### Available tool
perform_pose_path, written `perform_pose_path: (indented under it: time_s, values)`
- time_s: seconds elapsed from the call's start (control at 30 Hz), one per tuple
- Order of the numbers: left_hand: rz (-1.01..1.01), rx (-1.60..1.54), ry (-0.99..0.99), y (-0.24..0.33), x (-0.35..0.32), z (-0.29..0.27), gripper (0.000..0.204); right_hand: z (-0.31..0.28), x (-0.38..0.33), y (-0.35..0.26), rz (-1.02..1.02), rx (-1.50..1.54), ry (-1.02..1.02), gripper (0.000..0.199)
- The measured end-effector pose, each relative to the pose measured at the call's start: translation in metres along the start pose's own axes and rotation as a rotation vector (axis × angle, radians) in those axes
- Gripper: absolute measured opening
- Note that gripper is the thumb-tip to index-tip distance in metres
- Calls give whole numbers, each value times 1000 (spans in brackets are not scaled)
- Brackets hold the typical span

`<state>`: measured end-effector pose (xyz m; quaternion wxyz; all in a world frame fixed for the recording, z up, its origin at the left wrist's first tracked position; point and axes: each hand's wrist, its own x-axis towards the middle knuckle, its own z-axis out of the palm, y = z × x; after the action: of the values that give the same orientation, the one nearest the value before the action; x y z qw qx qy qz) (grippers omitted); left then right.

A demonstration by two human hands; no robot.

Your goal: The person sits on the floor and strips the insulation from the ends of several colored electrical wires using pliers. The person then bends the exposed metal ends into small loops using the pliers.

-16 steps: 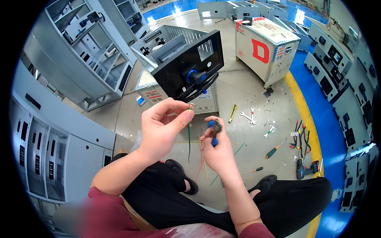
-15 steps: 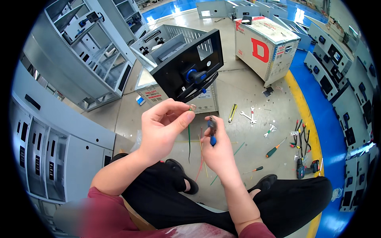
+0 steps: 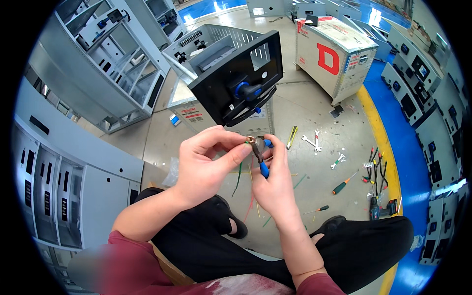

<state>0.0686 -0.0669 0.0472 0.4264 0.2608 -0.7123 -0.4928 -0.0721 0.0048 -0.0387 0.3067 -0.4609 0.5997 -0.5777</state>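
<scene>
My left hand (image 3: 206, 164) pinches a green wire (image 3: 238, 178) between thumb and forefinger, and the wire's tail hangs below the fingers. At its upper end shows a small copper-coloured loop (image 3: 250, 139). My right hand (image 3: 274, 187) is wrapped round a pair of pliers (image 3: 264, 170) with blue handles. The metal jaws are at the loop, close to my left fingertips; whether they grip it I cannot tell. Just beyond my hands stands a black panel door (image 3: 211, 88) with a blue-trimmed rotary handle (image 3: 250, 91), part of a grey metal enclosure (image 3: 216, 34).
On the floor to the right lie a yellow utility knife (image 3: 292, 137), wrenches (image 3: 314, 141), a screwdriver (image 3: 340, 187), a cordless drill (image 3: 375, 209) and several cable pieces. Wooden crates (image 3: 319, 59) stand ahead. Grey cabinets (image 3: 93, 64) line the left, and panels (image 3: 408, 93) the right.
My right hand has turned and moved up to my left, bringing the pliers' jaws to the wire's looped end. My left hand still pinches the wire.
</scene>
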Motion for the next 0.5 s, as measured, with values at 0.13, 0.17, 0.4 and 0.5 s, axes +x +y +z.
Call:
perform_pose_path:
  time_s: [0.13, 0.17, 0.4, 0.5]
  values:
    - [-12, -19, -3, 0, 1, -5, 16, 4, 3, -1, -27, 27, -12, 75]
    - [-14, -25, 1, 0, 2, -6, 16, 4, 4, -2, -30, 36, -14, 75]
    - [33, 30, -5, -8, 1, -7, 17, 10, 8, 8, -65, 26, 15, 73]
    - [37, 29, 0, -9, 0, -7, 17, 9, 9, 9, -85, -28, 39, 73]
